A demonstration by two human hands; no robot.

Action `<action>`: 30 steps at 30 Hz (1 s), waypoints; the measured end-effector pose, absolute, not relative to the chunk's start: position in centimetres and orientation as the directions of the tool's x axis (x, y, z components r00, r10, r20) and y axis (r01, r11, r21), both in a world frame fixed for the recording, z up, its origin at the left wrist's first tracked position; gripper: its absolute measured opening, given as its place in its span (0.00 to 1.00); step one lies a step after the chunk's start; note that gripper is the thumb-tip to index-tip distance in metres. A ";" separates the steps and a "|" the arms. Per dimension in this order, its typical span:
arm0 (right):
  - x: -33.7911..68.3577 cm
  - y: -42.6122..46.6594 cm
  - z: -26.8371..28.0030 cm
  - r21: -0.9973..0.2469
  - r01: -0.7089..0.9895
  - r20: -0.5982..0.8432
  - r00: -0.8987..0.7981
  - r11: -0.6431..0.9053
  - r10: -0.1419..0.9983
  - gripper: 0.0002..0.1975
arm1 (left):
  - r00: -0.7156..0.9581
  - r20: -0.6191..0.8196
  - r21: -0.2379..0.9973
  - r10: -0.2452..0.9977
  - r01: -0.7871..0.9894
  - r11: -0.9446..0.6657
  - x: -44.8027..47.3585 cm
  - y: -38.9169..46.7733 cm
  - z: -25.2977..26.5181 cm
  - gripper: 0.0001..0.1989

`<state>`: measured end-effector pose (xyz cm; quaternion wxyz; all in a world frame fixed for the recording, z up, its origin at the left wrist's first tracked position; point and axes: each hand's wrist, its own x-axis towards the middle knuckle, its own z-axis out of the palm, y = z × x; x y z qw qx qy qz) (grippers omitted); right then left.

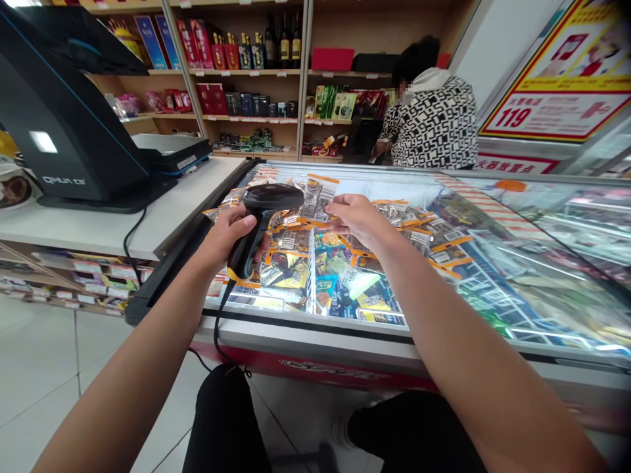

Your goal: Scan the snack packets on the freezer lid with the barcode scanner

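Observation:
My left hand [227, 231] is wrapped round the grip of a black barcode scanner [272, 196] with yellow trim, its head pointing right over the freezer. With fingers and thumb closed, my right hand [363, 221] holds the right edge of a clear snack packet [316, 197] with orange ends, in front of the scanner's head. More such orange-edged packets [446, 238] lie spread on the freezer's glass top [513, 263], around and beyond both hands. Through the glass show colourful frozen-food packs [340, 289], split by a white wire divider.
At left a black checkout terminal [83, 131] and a scale [170, 150] stand on a white counter [64, 226]. The scanner's cable [218, 328] hangs down the freezer front. Beyond the freezer, a person in a patterned top [434, 121] faces shelves [251, 72] of boxes and bottles.

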<state>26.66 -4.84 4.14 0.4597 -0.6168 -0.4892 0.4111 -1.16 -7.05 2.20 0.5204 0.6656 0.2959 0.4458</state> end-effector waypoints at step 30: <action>29.1 -4.6 3.0 -0.080 0.994 0.431 -0.038 0.080 0.902 0.22 | 0.484 0.241 0.964 0.841 -0.018 -0.266 -1.0 -7.0 2.0 0.23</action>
